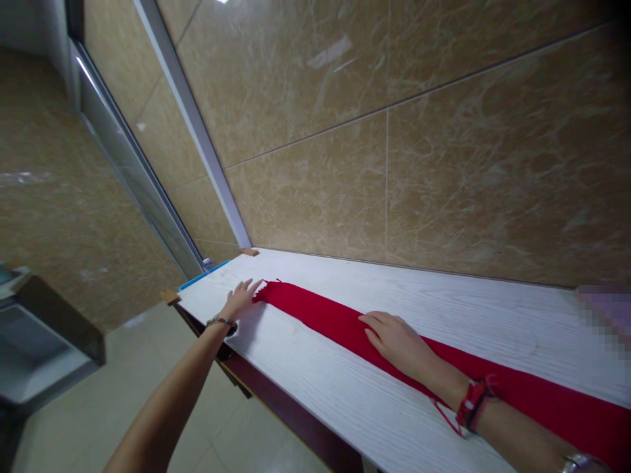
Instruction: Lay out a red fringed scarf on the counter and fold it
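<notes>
And the red scarf [320, 313] stretches along the table's [305, 371] long edges, fringe just beside the left hand's [240, 301] spread grip, the right hand [396, 340] flat across it, fingers extended.

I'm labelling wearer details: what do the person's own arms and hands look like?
The left hand and right hand are ungloved; no sleeves show. The left wears a patterned bracelet; the right, a red bracelet with loose strands, plus a silvery band nearer the elbow.

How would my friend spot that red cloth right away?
Find the white table against the tan tiled wall. The red cloth stretches along it, under the right hand. Unlike the small red wristband, it's long, with a fringed end beside the left hand.
</notes>
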{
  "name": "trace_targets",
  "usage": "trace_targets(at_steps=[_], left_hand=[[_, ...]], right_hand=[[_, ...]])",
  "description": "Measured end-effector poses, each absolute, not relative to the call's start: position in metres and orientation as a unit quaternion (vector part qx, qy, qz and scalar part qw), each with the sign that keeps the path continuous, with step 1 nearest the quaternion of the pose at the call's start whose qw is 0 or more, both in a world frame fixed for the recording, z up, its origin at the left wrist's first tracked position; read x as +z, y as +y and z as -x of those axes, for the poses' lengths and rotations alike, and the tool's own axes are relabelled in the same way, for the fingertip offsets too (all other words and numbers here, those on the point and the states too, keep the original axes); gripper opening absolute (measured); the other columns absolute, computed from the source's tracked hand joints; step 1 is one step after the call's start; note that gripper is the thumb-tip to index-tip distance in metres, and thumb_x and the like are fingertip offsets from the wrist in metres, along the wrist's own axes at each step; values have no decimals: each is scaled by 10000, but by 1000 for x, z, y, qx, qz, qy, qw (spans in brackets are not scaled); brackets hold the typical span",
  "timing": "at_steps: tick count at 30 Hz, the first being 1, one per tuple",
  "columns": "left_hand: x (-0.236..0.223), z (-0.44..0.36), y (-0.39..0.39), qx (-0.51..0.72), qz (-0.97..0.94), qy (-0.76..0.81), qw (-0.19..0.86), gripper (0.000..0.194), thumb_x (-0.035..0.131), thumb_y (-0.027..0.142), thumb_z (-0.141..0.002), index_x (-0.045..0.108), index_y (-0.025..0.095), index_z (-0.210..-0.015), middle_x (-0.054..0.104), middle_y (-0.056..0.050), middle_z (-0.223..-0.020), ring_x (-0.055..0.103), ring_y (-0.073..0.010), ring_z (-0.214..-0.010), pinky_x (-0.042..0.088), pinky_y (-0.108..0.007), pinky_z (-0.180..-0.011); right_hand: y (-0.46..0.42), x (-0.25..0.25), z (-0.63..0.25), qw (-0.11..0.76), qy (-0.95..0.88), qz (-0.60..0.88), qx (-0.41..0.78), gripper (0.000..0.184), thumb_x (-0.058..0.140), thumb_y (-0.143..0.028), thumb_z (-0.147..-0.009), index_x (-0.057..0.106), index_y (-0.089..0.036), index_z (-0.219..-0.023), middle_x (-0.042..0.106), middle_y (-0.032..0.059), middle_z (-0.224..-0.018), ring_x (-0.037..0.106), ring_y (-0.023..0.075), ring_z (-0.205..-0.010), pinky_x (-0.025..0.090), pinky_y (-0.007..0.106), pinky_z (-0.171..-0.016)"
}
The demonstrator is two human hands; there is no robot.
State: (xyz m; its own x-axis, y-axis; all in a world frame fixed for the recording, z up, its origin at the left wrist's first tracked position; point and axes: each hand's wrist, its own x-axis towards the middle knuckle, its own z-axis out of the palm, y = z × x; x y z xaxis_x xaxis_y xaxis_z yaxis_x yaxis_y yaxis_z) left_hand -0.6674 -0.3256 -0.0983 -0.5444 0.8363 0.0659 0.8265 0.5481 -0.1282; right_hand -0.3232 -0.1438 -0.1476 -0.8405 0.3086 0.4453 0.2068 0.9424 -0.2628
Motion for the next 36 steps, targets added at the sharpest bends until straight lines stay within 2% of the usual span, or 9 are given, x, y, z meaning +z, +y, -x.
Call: trace_targets(at_steps=[4,10,14,18,22,25,28,31,36], left_hand=[[-103,659,-310,25,550,-832,72,721,564,426,-715,250,272,-1346,295,-93,-1395,269,-303,-1258,286,-444,-973],[-100,660,-286,29,591,-802,88,403,428,181,-807,479,287,-1192,528,-36,-1203,478,-178,-1104,303,-308,-970],[-96,678,-306,15,534,-837,116,314,374,155,-827,579,230,-1052,606,-86,-1046,494,-236,-1079,247,-416,-992],[-90,693,-326,-15,456,-877,147,404,340,147,-817,493,200,-1187,450,-117,-1283,267,-334,-1253,128,-555,-997],[-91,684,-312,-27,476,-873,105,498,315,254,-840,301,189,-1334,329,-72,-1386,272,-242,-1268,243,-405,-1017],[-103,669,-295,-10,519,-853,47,467,313,345,-853,337,264,-1312,372,5,-1366,347,-163,-1229,286,-297,-1000],[-108,663,-294,5,504,-863,25,436,329,362,-846,383,309,-1275,401,11,-1347,372,-194,-1214,307,-366,-978],[-97,666,-302,7,444,-895,48,441,331,318,-832,403,254,-1263,456,-76,-1293,424,-273,-1162,342,-470,-912],[-86,647,-284,-4,416,-904,100,412,328,255,-830,442,178,-1218,481,-116,-1226,449,-215,-1126,344,-336,-925]], right_hand=[[-144,-147,323,252,-952,135,104,325,370,-194,-840,590,-151,-1076,613,99,-1047,551,205,-959,430,369,-853],[-145,-145,323,243,-955,137,98,331,367,-191,-842,581,-135,-1088,607,103,-1053,551,207,-952,434,364,-847],[-145,-145,323,252,-953,133,100,320,384,-182,-834,589,-149,-1078,616,96,-1036,559,200,-938,441,358,-835],[-145,-146,324,256,-953,138,91,313,394,-176,-833,593,-141,-1072,616,96,-1037,555,207,-954,435,369,-842],[-145,-147,324,252,-954,139,89,315,397,-181,-835,589,-138,-1081,614,95,-1050,555,210,-956,435,371,-844],[-145,-148,324,258,-952,140,89,310,403,-179,-830,594,-142,-1071,617,93,-1047,557,211,-957,436,372,-842],[-145,-148,324,257,-952,138,92,314,392,-180,-835,589,-137,-1076,614,95,-1053,554,208,-957,437,368,-842],[-145,-147,324,250,-954,136,93,318,384,-183,-839,586,-135,-1080,613,95,-1053,553,206,-953,436,366,-842],[-146,-146,324,254,-952,141,97,314,391,-184,-834,591,-142,-1073,616,95,-1041,556,207,-954,434,368,-837]])
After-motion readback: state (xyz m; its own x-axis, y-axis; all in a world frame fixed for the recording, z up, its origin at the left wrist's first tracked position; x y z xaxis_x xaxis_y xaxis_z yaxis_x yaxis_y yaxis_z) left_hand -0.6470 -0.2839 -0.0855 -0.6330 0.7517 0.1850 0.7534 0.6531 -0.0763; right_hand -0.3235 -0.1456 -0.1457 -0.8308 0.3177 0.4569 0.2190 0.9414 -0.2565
